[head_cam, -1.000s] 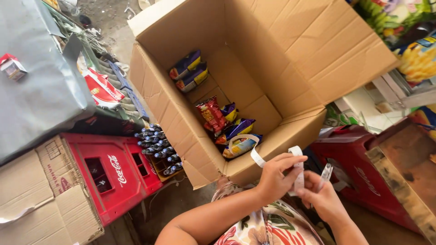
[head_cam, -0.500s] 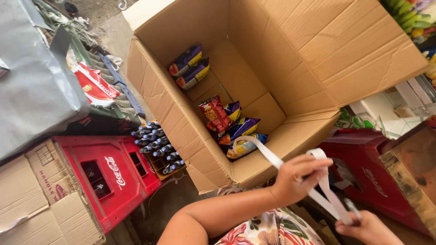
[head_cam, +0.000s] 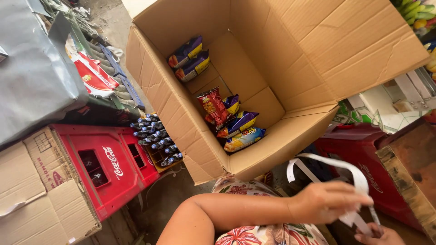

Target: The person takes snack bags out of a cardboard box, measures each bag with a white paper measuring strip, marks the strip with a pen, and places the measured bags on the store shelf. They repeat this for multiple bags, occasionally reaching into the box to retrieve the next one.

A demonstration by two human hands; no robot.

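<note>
Just below the open cardboard box (head_cam: 290,136), the left hand (head_cam: 329,202) pinches a white strap (head_cam: 345,165); the right hand (head_cam: 379,236) grips its tail; steady tension should prevent tangling.

Soft daylight fills the picture. The box (head_cam: 272,68) is bright inside, with gentle shadows. The floor below it is dark. Things look sharp, and the edges bend a little.

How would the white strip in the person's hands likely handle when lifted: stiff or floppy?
Probably floppy: the white strip arcs and loops over the left hand. Likely light, since its free end stays up unsupported. Its flat band may be springy.
</note>
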